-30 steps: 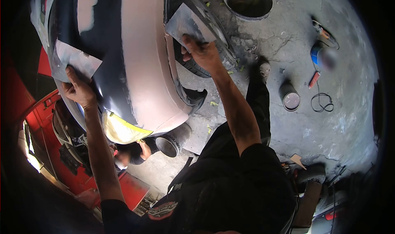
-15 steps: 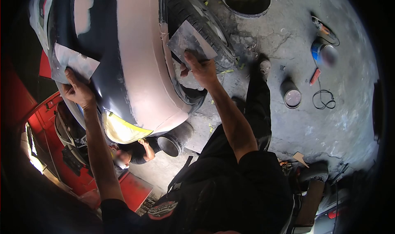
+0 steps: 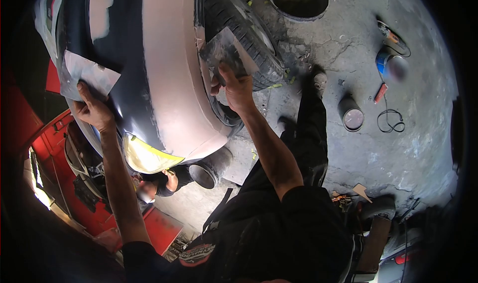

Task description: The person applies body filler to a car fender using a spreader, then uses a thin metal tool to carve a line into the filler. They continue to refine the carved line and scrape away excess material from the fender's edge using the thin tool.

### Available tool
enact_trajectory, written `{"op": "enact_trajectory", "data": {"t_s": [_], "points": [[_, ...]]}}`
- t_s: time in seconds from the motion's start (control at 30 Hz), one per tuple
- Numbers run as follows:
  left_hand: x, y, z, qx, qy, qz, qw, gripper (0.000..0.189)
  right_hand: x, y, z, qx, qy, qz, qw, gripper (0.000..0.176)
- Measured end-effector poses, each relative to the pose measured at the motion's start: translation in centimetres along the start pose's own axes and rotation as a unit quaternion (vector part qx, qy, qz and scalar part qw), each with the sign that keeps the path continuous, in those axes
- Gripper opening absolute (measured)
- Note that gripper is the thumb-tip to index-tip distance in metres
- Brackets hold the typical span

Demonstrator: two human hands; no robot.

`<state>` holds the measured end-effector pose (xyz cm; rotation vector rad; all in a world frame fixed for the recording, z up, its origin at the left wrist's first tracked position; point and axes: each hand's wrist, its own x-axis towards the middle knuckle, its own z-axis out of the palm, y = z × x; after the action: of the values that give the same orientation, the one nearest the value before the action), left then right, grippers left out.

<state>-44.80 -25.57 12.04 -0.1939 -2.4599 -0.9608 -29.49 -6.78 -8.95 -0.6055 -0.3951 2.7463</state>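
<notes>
My left hand [image 3: 95,113] is closed on a flat grey metal filler spreader [image 3: 94,74], its thumb on the smeared face. My right hand [image 3: 236,91] grips a second, darker filler spreader [image 3: 221,49], thumb on top and fingers curled underneath. That spreader overlaps the wheel arch and the tyre [image 3: 254,39] in this view. Between my hands lies the car's bumper [image 3: 174,84], coated with a broad band of pinkish filler beside black plastic. Yellow tape edges the lit lamp [image 3: 149,153] at its lower corner.
Another person [image 3: 162,183] is low beside the lamp, a hand near it. A dark bucket [image 3: 203,175] stands close by, and a larger basin [image 3: 298,1] is near the tyre. To the right are cans [image 3: 353,118], a corded power tool [image 3: 391,34] and a cable [image 3: 391,121].
My right hand has moved slightly left with its spreader, closer to the wheel arch. My left hand and its spreader stay nearly still. The other person's arm has shifted a little left.
</notes>
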Motion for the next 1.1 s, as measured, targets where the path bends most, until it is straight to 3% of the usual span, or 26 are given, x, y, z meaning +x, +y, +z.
{"op": "enact_trajectory", "data": {"t_s": [0.23, 0.43, 0.57, 0.67, 0.77, 0.97, 1.1], "points": [[0.4, -0.8, 0.2, -0.009, 0.011, 0.035, 0.999, 0.045, 1.2, 1.4, 0.3, 0.016, -0.007, -0.027, 0.999, 0.011], [0.5, -0.7, 0.1, -0.018, 0.003, 0.015, 1.0, 0.046, 1.3, -0.1, 2.7, -0.002, 0.086, -0.037, 0.996, 0.017], [0.1, -0.3, 0.1, -0.029, 0.0, 0.011, 1.0, 0.046, 3.1, 0.4, 1.4, -0.028, 0.029, -0.009, 0.999, 0.009], [0.5, -0.8, 0.1, -0.017, 0.008, 0.044, 0.999, 0.046, 1.3, 0.1, 1.8, -0.035, 0.049, -0.035, 0.998, 0.011], [0.1, -0.2, 0.0, -0.014, -0.004, -0.009, 1.0, 0.047, 2.2, 0.1, 1.9, -0.034, 0.041, -0.039, 0.998, 0.012], [0.0, -0.1, -0.2, -0.016, -0.021, -0.012, 1.0, 0.046, 2.7, -0.7, 2.7, -0.035, 0.042, -0.041, 0.998, 0.011], [-0.7, 1.4, 0.7, -0.034, 0.021, 0.008, 0.999, 0.039, 4.1, -1.2, 3.3, -0.045, 0.062, -0.047, 0.996, 0.011]]}}
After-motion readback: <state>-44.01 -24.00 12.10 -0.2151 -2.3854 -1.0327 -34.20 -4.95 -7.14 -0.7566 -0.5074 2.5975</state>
